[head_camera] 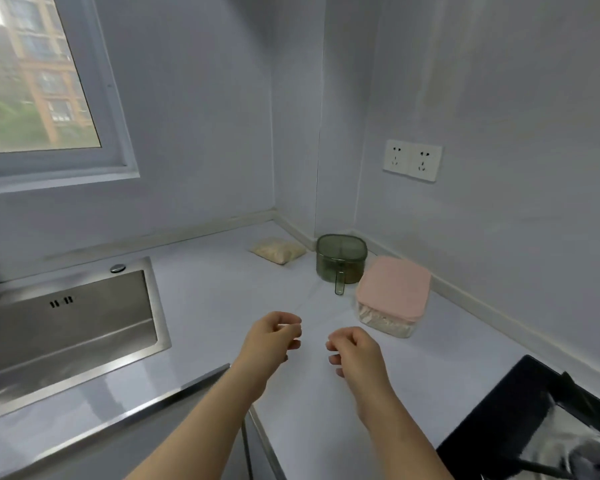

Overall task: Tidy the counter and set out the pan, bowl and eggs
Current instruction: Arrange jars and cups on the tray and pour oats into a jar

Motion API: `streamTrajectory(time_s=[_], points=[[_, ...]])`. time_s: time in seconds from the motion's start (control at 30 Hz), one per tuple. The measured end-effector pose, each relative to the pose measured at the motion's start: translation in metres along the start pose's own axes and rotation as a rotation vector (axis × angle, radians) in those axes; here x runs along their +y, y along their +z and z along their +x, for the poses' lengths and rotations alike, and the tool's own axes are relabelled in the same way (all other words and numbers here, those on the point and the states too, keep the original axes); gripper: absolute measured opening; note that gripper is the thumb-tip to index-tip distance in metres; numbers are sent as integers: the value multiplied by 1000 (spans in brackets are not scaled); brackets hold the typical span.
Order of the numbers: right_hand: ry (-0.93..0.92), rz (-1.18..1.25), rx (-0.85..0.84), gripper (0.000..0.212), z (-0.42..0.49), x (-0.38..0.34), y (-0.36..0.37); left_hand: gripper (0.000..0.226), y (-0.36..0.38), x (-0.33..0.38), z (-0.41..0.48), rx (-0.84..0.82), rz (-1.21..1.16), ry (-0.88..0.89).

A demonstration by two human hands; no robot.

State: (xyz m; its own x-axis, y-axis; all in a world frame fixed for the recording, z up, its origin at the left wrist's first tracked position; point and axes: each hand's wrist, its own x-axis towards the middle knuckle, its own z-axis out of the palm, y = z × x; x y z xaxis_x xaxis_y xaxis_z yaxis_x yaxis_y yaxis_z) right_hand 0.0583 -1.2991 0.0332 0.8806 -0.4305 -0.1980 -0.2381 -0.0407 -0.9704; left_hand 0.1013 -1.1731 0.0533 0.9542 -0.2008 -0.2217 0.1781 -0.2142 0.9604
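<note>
While past counter edge (194, 385), hands (274, 337) (355, 353) apart.

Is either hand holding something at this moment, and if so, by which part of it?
Nothing is visibly held: the left hand and the right hand hover over the counter with loosely curled, empty fingers.

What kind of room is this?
Probably a home kitchen: a steel sink set in the counter, what looks like a black stove at the right, and a pink-lidded food box near the corner.
</note>
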Motion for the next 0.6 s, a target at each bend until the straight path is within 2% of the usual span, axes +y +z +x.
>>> streamTrajectory(time_s=[0.23,0.37,0.6], points=[[36,-18,75,11,101,-8,30,13,-18,7,114,-53,0,-57],[70,1,180,7,161,-16,52,12,-29,10,182,-118,34,-80],[84,28,337,50,232,-25,76,13,-23,14,273,-257,82,-132]])
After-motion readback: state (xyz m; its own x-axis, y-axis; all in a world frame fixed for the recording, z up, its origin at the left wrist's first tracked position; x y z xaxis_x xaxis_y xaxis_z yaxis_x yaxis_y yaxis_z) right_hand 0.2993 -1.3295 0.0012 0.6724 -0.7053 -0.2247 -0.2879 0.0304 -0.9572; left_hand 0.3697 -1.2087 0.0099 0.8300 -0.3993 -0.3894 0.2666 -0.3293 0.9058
